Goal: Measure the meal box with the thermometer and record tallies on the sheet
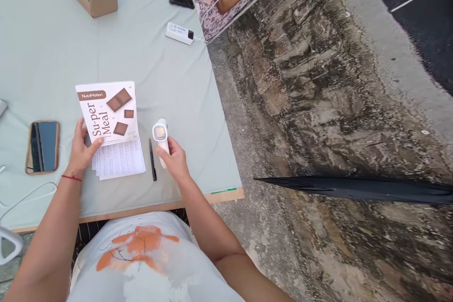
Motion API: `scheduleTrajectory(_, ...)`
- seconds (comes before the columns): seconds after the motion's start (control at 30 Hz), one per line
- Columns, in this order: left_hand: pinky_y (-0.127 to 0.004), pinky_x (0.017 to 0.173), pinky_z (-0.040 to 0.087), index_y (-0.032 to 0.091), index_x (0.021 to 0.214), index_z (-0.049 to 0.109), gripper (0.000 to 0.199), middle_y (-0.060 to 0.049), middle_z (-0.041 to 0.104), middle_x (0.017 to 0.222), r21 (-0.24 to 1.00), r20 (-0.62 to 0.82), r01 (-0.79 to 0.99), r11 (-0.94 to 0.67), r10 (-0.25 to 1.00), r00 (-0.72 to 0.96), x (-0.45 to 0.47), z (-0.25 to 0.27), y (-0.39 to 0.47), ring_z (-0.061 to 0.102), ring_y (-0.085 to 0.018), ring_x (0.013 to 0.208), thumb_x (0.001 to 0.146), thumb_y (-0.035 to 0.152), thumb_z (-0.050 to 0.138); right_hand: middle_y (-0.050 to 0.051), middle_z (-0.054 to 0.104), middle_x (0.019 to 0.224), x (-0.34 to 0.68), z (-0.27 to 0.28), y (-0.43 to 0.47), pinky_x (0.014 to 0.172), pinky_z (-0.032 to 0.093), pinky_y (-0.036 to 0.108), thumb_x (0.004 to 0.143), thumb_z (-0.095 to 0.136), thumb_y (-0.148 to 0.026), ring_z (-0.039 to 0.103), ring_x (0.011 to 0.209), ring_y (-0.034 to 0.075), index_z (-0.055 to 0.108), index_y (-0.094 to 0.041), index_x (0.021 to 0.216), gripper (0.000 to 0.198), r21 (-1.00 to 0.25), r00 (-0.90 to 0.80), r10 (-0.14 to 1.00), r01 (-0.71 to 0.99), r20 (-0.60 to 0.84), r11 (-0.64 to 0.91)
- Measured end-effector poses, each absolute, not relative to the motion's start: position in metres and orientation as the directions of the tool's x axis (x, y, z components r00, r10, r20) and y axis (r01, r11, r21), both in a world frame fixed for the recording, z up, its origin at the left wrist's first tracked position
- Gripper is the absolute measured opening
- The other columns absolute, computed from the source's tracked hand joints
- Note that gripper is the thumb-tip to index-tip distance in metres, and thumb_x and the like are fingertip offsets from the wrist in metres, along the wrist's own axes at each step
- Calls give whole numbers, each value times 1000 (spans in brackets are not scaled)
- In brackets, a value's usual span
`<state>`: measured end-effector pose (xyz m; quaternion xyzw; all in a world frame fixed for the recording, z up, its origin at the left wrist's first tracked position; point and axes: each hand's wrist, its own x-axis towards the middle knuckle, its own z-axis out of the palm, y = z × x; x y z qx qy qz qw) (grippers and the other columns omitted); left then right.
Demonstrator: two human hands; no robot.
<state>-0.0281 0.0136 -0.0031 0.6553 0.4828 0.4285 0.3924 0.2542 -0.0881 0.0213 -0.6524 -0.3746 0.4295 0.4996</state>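
Gripping a white package (110, 114) (brown lettering), left fingers (79, 130) are closed; right fingers (174, 145) clasp a device (160, 134).

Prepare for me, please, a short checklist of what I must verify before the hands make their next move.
1. Left hand holds the box: ok, thumb at its lower edge.
2. Right hand grips the thermometer: ok.
3. Reading on its screen: cannot tell, too small.
4. Papers in full view: not ok, the box hides their upper part.
5. Pen out of both hands: ok, beside the papers.
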Motion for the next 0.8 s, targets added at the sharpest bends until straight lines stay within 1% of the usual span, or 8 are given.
scheduleTrajectory(0.1,-57,108,45,22,152,31,100,-16,61,131,929,181,277,-244,955,234,-31,1,14,59,-34,124,75,63,78,5,66,96,281,-14,-83,79,49,37,69,73,-50,60,87,23,61,-21,122,62,-875,485,864,352,-134,-333)
scheduleTrajectory(0.2,-53,102,51,24,154,26,102,-15,61,130,931,175,260,-255,939,295,-32,3,12,61,-33,120,75,60,80,9,67,103,301,-39,-83,86,50,42,75,69,-45,60,97,27,61,-21,123,54,-713,486,874,611,-5,-344)
scheduleTrajectory(0.3,-51,97,53,27,155,20,104,-16,58,132,919,213,273,-284,942,260,-30,1,8,60,-32,121,76,60,80,14,65,110,308,-45,-86,92,48,47,78,68,-41,58,106,30,63,-18,119,47,-591,469,871,747,144,-304)
scheduleTrajectory(0.4,-52,102,49,28,154,20,104,-16,53,137,885,302,310,-347,935,186,-25,-1,4,54,-33,128,75,61,79,15,64,110,302,-41,-91,91,48,45,84,64,-38,59,104,29,65,-18,114,36,-560,399,875,806,275,-192)
scheduleTrajectory(0.5,-53,106,46,29,152,22,101,-15,50,139,853,365,344,-391,920,141,-20,1,7,50,-32,132,76,61,79,7,67,91,284,-33,-95,80,50,36,92,59,-37,62,83,21,65,-20,109,25,-610,257,942,789,217,-74)
scheduleTrajectory(0.57,-53,107,45,30,152,22,99,-15,49,140,847,385,350,-399,916,112,-19,2,14,50,-32,131,76,61,78,4,67,85,270,-29,-97,72,49,32,92,60,-38,61,75,19,65,-20,111,27,-632,211,970,770,124,-87)
scheduleTrajectory(0.7,-52,107,45,31,150,24,97,-13,50,139,874,361,314,-371,928,90,-19,-1,30,51,-31,131,76,61,78,6,67,88,249,-24,-96,66,46,31,88,63,-33,61,76,20,63,-18,120,36,-588,166,986,800,24,-120)
scheduleTrajectory(0.8,-51,107,45,28,146,32,89,-12,51,136,887,307,333,-320,947,93,-20,-7,32,53,-30,127,76,58,78,5,66,86,246,-23,-93,67,47,31,88,55,-23,60,75,20,62,-18,127,40,-581,127,992,808,7,-99)
